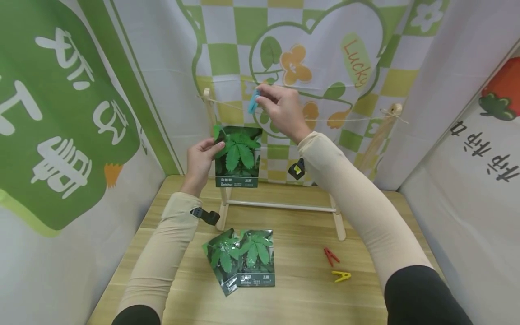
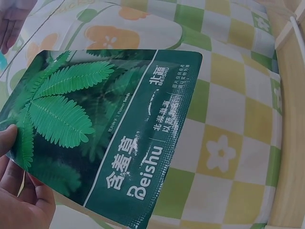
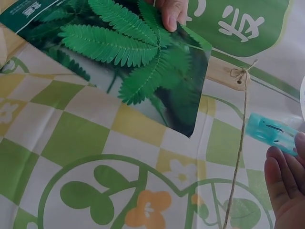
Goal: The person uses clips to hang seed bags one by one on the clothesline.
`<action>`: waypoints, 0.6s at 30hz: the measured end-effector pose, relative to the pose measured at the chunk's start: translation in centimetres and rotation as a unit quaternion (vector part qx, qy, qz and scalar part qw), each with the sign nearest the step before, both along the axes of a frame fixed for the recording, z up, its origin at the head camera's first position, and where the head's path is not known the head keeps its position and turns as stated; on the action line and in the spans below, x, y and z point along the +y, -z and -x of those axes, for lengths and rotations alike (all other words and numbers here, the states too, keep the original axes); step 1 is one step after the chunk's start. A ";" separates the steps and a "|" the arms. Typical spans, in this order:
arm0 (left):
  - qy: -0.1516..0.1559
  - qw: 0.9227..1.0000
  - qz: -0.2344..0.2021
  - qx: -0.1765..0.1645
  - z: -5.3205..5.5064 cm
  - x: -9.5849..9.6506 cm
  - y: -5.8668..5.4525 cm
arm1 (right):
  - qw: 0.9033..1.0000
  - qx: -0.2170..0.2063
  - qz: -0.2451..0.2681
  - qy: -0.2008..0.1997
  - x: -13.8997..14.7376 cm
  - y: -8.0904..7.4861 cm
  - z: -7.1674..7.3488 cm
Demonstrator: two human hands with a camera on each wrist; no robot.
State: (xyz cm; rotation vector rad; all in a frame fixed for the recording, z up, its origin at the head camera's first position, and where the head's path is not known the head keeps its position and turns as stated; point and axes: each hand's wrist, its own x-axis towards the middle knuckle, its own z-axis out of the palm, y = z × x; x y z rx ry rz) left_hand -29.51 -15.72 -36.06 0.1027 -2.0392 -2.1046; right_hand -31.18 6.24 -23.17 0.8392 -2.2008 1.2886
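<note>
My left hand [image 1: 200, 163] pinches a green seed packet [image 1: 239, 158] by its left edge, thumb on the front. In the left wrist view the packet [image 2: 95, 119] shows fern-like leaves and the word Beishu. My right hand [image 1: 283, 108] pinches a light blue clothespin [image 1: 253, 102] above and right of the packet. The right wrist view has the clothespin [image 3: 272, 132] right beside the twine [image 3: 238, 152], its tip overlapping it. The packet hangs just below the twine in the head view, its upper edge apart from the clothespin.
The twine runs between two wooden posts [image 1: 208, 106] of a stand with a low crossbar [image 1: 280, 206]. Two more seed packets [image 1: 256, 257] overlap on the wooden table [image 1: 300, 293]. Right of them lie a red clothespin [image 1: 331, 256] and a yellow clothespin [image 1: 341, 276]. Printed cloth hangs behind.
</note>
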 end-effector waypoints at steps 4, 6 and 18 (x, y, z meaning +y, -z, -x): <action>0.000 1.000 0.004 0.003 0.1 0.1 -0.1 | 1.000 0.008 0.007 0.018 -0.3 0.1 0.3; -0.001 1.000 0.004 0.004 0.2 0.3 -0.3 | 1.000 0.003 0.004 0.024 -0.4 0.0 0.4; 0.000 1.000 -0.001 0.024 0.6 0.9 -1.0 | 0.995 -0.055 -0.081 0.033 -1.4 0.0 0.6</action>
